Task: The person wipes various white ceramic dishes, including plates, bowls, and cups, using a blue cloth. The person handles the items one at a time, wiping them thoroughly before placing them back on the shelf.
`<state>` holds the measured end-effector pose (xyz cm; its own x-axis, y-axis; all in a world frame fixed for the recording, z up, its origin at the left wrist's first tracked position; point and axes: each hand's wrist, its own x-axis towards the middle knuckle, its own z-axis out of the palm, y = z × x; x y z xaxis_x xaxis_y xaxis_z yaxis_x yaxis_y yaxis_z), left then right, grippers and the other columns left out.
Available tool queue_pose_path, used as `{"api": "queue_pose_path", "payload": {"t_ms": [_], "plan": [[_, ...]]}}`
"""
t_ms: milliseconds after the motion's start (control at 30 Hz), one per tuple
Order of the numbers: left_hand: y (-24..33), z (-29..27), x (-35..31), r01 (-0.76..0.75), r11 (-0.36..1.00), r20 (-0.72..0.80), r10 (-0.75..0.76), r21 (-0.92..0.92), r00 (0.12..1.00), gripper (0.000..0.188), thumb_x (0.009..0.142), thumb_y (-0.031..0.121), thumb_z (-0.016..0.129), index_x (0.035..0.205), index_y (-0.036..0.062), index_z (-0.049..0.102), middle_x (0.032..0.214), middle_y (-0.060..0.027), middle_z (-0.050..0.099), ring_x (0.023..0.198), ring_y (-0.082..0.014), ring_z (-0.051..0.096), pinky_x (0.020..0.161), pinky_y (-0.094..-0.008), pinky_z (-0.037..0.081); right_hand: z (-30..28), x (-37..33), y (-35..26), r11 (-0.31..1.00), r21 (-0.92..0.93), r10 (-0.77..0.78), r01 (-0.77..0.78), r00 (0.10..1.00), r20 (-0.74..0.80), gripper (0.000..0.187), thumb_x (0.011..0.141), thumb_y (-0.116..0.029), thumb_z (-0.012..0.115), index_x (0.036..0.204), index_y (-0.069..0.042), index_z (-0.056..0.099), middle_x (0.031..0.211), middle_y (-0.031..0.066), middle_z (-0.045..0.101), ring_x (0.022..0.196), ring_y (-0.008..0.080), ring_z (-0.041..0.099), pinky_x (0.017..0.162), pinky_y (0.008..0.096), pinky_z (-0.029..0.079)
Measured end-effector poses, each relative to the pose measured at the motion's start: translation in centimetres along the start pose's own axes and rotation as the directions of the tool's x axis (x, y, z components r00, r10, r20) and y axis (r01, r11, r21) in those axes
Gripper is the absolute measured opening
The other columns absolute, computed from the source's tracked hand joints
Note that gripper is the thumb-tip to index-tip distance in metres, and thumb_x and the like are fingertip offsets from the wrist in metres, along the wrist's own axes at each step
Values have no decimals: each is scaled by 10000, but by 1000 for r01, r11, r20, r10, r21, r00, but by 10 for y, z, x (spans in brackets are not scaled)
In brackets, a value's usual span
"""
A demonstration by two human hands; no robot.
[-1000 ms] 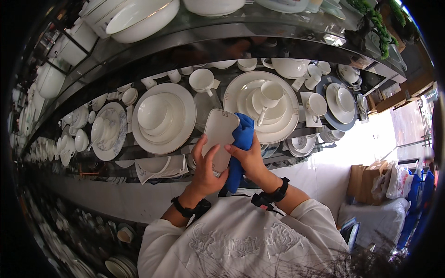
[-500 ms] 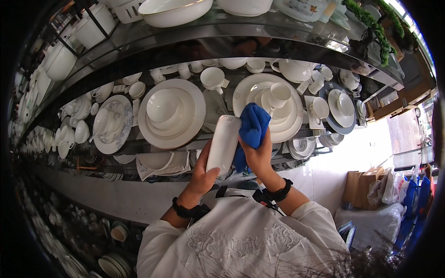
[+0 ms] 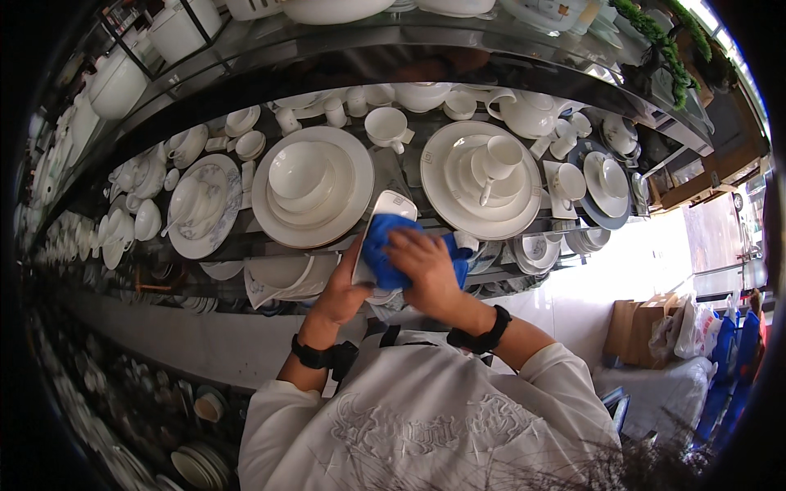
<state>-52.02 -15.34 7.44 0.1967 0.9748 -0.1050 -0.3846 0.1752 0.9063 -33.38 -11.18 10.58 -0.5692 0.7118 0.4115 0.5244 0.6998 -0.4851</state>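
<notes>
My left hand (image 3: pixel 340 290) grips a white rectangular plate (image 3: pixel 390 204) by its lower edge, holding it tilted in front of a shelf of crockery. My right hand (image 3: pixel 426 270) presses a blue cloth (image 3: pixel 381 252) flat against the plate's face, covering most of it. Only the plate's top corner shows above the cloth. Both wrists carry black bands. Just behind the plate stand two large white dinner sets, one round stack with a bowl (image 3: pixel 311 192) and one with a cup (image 3: pixel 491 176).
Glass shelves (image 3: pixel 393 49) full of white plates, cups (image 3: pixel 386 127), a teapot (image 3: pixel 528 114) and bowls curve across the view. More dishes fill lower shelves at the left (image 3: pixel 196 458). Brown paper bags (image 3: pixel 647 327) and blue things sit at the right.
The blue cloth has slid from the plate's upper right down onto its face, with my right hand now flat over it. The plate has dropped a little lower.
</notes>
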Motion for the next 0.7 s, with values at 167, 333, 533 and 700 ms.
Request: {"api": "queue_pose_path", "payload": {"t_ms": [167,333,533,700], "plan": [[-4,6,-11,-49,997,83,55,-67,995,778,862,70,626,1508,63,193,1452,-92,378,1353,-216,364,1119,-370,290,2,14,-14,995,-32,95,-97,993,-63,682,570,-19,686,1236,-130,586,1354,67,531,1249,284,475,922,518,380],[7,-6,-15,49,820,-2,-61,-571,998,685,962,497,466,1482,94,273,1450,-125,404,1320,-269,417,1089,-432,362,8,0,-42,993,-16,-116,118,987,108,586,575,-73,716,1151,-155,648,1317,44,566,1223,263,508,940,532,376],[16,5,-14,-98,952,-117,66,-290,991,776,936,512,512,1504,67,226,1461,-124,389,1315,-250,418,1083,-403,358,13,-11,-15,972,-60,-227,228,974,29,470,575,-68,696,1037,-152,673,1276,16,578,1253,274,484,934,549,377],[12,12,-25,-60,968,-61,46,-242,997,926,875,573,579,1511,30,183,1491,-107,332,1346,-227,364,1105,-378,313,19,13,-2,999,47,8,2,977,-211,504,583,9,674,1077,-90,652,1300,75,569,1221,320,505,932,481,407]]}}
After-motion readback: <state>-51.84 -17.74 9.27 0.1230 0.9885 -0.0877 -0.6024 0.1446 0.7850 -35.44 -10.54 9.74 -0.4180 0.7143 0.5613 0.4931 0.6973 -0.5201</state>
